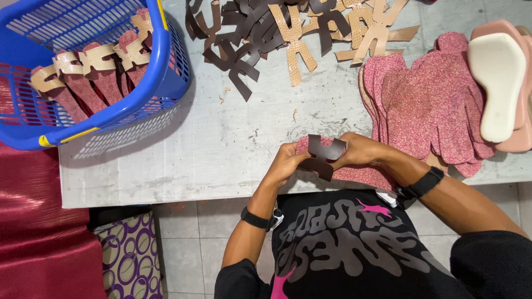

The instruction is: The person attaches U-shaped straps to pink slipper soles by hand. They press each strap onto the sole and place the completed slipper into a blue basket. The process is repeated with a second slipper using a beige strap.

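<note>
My left hand (286, 161) and my right hand (360, 149) together hold a pink patterned insole (363, 175) with a dark brown strap piece (321, 155) laid across its top, close to the near edge of the grey table (221, 144). Fingers of both hands press on the strap's ends. Part of the insole is hidden under my hands. A pile of dark brown and tan strap pieces (288, 25) lies at the far side of the table.
A blue plastic basket (166, 72) at the left holds several pink insoles with tan straps. A stack of pink insoles (426, 99) and pale foam soles (499, 77) lies at the right. Red fabric (39, 221) and a purple patterned cushion (130, 254) sit below the table.
</note>
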